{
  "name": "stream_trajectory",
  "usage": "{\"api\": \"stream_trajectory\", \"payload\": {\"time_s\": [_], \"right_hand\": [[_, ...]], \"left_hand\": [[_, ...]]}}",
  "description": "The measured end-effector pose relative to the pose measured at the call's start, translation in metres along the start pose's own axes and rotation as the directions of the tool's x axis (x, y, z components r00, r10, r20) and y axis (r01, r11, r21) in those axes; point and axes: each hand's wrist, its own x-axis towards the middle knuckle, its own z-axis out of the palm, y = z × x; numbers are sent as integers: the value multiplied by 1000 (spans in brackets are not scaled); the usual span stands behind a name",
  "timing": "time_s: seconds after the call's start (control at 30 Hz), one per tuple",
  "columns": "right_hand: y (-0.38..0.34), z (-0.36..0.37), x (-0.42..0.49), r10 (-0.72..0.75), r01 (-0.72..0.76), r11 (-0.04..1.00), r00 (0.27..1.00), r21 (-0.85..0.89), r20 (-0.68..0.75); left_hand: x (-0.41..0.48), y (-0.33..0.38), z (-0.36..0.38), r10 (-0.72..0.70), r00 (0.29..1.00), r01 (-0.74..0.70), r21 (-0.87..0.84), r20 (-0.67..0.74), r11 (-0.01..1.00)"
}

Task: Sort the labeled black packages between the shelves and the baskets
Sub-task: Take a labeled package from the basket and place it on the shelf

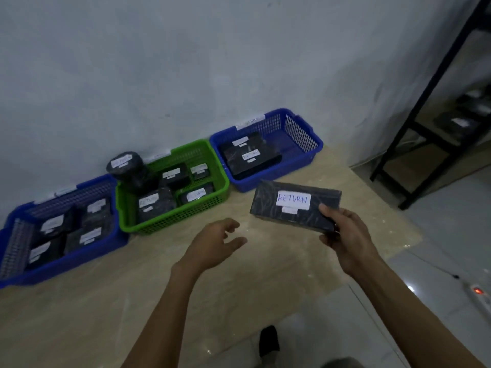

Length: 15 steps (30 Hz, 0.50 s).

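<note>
My right hand grips the near right corner of a flat black package whose white label reads RETURN, held above the mat. My left hand hovers open and holds nothing, just left of the package. On the floor against the wall stand three baskets: a blue basket at left with several labeled black packages, a green basket in the middle with several more, one round package perched on its far left rim, and a blue basket at right holding a couple of stacked packages.
A tan mat covers the floor under the baskets. A black metal shelf stands at the right with black packages on a lower level. A power strip with a lit red switch lies at the far right. My foot shows below.
</note>
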Motion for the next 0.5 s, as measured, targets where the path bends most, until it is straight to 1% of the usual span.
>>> {"api": "stream_trajectory", "payload": {"time_s": [0.07, 0.13, 0.2, 0.27, 0.37, 0.5], "right_hand": [[-13, 0, 29, 20, -20, 1000, 1000, 10, -8], [-25, -1, 58, 45, -45, 999, 999, -9, 25], [-39, -1, 89, 63, -62, 998, 996, -16, 57], [-53, 0, 118, 111, -107, 993, 990, -43, 87], [-78, 2, 159, 189, -187, 982, 971, -26, 150], [-102, 17, 207, 267, -266, 964, 957, -22, 114]], "left_hand": [[28, 12, 1, -7, 1000, 7, -14, -2, 1000], [57, 25, 2, -28, 1000, 28, -41, -12, 999], [88, 37, 6, -40, 999, 39, -33, -31, 999], [112, 50, 11, -76, 995, 73, -48, -65, 996], [146, 70, 21, -120, 987, 111, -86, -104, 990], [190, 85, 31, -166, 979, 157, -83, -116, 984]]}}
